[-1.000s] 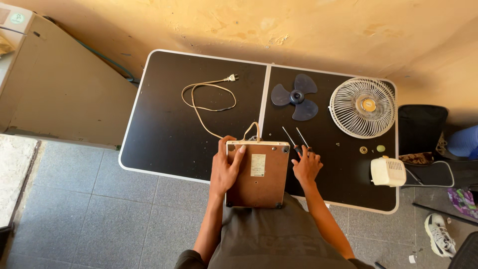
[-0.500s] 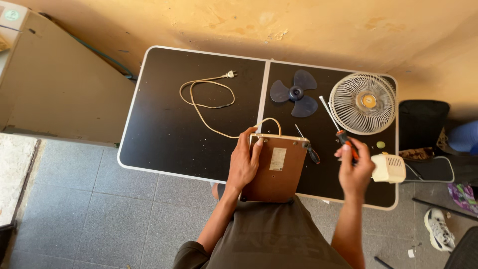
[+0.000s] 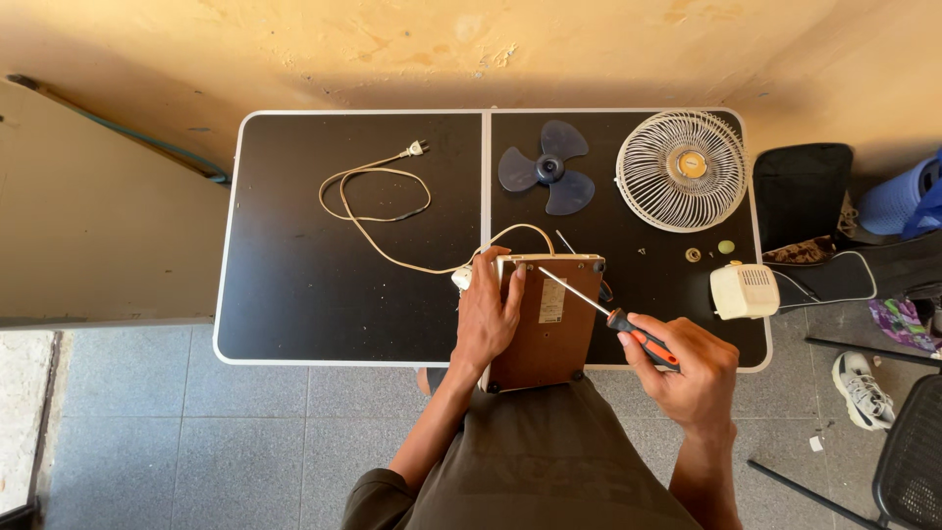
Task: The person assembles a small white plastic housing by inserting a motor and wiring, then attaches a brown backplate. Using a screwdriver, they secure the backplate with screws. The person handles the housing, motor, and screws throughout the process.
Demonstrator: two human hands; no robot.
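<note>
The black folding table (image 3: pixel 294 294) fills the centre of the view, with a pale seam running from 12 o'clock to 6 o'clock.

At its 6 o'clock edge stands the brown fan base (image 3: pixel 549 324), tilted up, with its underside facing the camera and its lower edge overhanging the table toward the person.

The white fan grille (image 3: pixel 682 169) lies flat at 2 o'clock. The blue three-blade fan blade (image 3: pixel 546 177) lies just beside it at 1 o'clock.

The white power cord (image 3: pixel 378 211) coils at 11 o'clock and runs down to the top left corner of the base.

The cream motor housing (image 3: pixel 744 291) sits at 3 o'clock near the table edge. Small loose parts (image 3: pixel 708 251) lie above it.

The left hand (image 3: pixel 488 314) lies flat on the left half of the base, its fingers (image 3: pixel 510 285) extended and pressing on the panel.

The right hand (image 3: pixel 687 378), at 5 o'clock, has its fingers clenched around the orange-and-black handle of the screwdriver (image 3: pixel 613 319). The shaft points toward 10 o'clock, with its tip over the upper part of the base.
</note>
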